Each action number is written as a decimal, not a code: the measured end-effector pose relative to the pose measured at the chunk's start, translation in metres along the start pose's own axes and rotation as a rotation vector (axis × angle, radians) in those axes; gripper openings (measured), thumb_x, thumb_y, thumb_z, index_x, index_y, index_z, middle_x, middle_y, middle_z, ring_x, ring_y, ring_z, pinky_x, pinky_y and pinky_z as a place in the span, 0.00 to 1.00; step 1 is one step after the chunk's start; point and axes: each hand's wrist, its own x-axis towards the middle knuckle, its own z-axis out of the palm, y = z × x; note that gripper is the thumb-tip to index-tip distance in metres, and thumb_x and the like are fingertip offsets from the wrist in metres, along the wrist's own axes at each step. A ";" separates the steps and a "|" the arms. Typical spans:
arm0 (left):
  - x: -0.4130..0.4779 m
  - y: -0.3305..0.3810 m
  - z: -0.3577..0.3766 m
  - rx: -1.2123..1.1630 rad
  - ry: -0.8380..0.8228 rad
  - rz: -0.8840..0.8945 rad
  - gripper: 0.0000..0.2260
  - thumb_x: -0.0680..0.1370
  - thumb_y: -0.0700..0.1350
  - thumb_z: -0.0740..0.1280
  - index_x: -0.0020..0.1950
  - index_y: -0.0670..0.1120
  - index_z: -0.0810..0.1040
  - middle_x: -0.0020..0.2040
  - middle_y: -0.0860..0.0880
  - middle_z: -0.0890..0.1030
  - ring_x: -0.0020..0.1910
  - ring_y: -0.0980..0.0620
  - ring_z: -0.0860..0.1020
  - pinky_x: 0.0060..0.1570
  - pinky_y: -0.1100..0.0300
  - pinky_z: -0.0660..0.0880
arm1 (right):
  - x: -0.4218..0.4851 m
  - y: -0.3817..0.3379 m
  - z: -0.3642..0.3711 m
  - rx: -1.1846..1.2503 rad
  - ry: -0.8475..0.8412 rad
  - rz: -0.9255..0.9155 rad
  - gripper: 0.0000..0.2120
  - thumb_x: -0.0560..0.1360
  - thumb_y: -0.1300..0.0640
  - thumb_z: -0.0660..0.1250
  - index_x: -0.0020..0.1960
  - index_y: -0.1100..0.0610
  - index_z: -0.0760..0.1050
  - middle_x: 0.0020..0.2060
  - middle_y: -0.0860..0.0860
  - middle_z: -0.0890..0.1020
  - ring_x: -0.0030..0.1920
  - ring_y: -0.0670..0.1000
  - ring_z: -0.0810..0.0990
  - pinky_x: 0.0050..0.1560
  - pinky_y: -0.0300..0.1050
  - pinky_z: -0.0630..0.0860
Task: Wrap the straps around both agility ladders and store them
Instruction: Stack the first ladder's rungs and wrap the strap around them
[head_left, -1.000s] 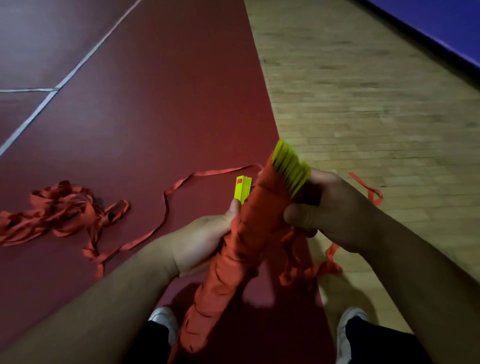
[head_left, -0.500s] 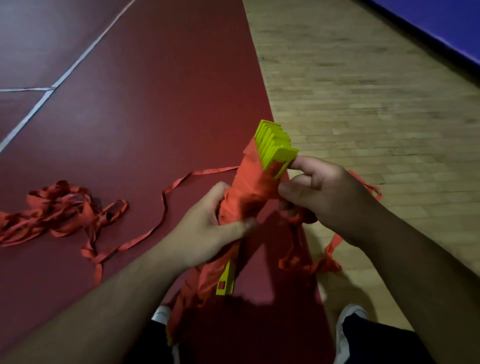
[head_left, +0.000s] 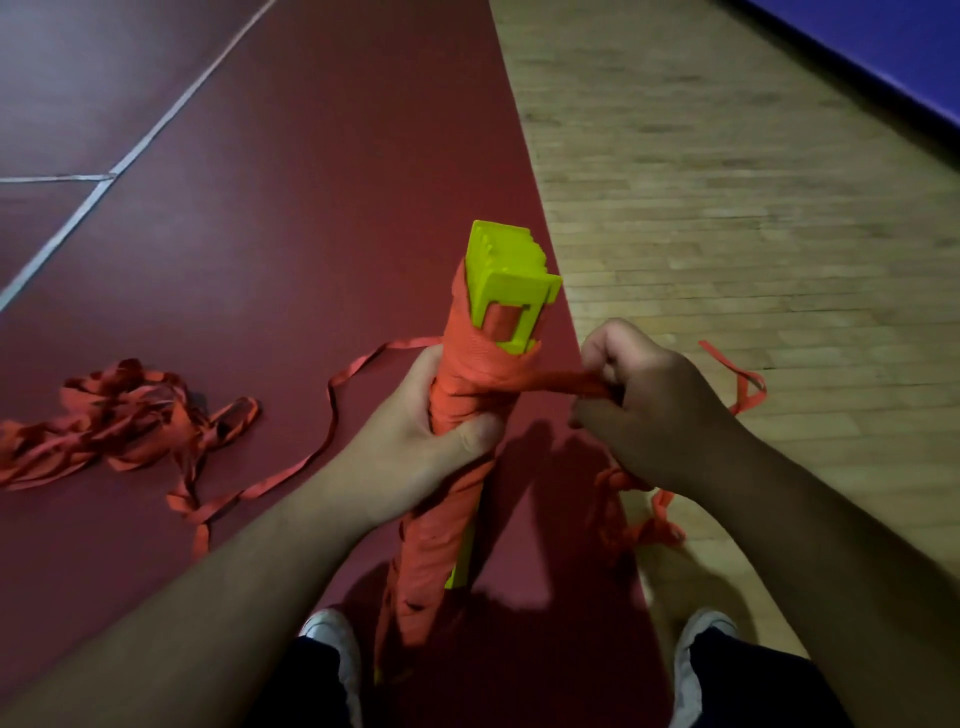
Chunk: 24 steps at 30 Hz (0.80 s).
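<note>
Looking down from the head view, one agility ladder (head_left: 467, 395), yellow rungs (head_left: 511, 270) stacked and wound in orange webbing, is held nearly upright between two white shoes (head_left: 332, 639). The left hand (head_left: 415, 447) curls fingers and thumb round its middle. The right hand (head_left: 654, 410), fisted, pinches one strap (head_left: 561, 382) pulled taut sideways from the bundle. One loose strap heap (head_left: 114, 421) lies on the red floor (head_left: 311, 182), left.

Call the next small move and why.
Probably swing the right hand around the bundle of yellow plastic rungs for another turn: it pulls the orange fabric strap taut off the bundle, the left hand grips the wrapped middle, loose strap hangs below.
</note>
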 end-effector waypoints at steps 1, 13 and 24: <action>0.001 0.003 0.000 -0.002 0.029 0.017 0.41 0.67 0.72 0.70 0.70 0.47 0.68 0.51 0.57 0.79 0.48 0.61 0.76 0.49 0.63 0.72 | 0.000 0.001 0.000 0.018 -0.003 0.011 0.12 0.71 0.64 0.67 0.46 0.47 0.73 0.31 0.48 0.78 0.32 0.48 0.76 0.34 0.46 0.72; -0.002 0.015 -0.005 0.021 0.113 0.070 0.37 0.65 0.78 0.62 0.60 0.50 0.75 0.44 0.55 0.79 0.41 0.55 0.75 0.42 0.47 0.75 | 0.002 -0.004 0.001 0.151 -0.015 -0.034 0.09 0.66 0.61 0.62 0.40 0.49 0.76 0.32 0.50 0.79 0.32 0.46 0.76 0.33 0.41 0.70; 0.004 0.021 -0.018 -0.019 0.319 -0.059 0.22 0.72 0.65 0.63 0.56 0.51 0.81 0.52 0.54 0.84 0.53 0.57 0.80 0.60 0.50 0.75 | -0.002 -0.005 0.002 0.220 -0.010 -0.084 0.06 0.75 0.49 0.66 0.48 0.46 0.81 0.32 0.40 0.77 0.32 0.44 0.77 0.32 0.39 0.72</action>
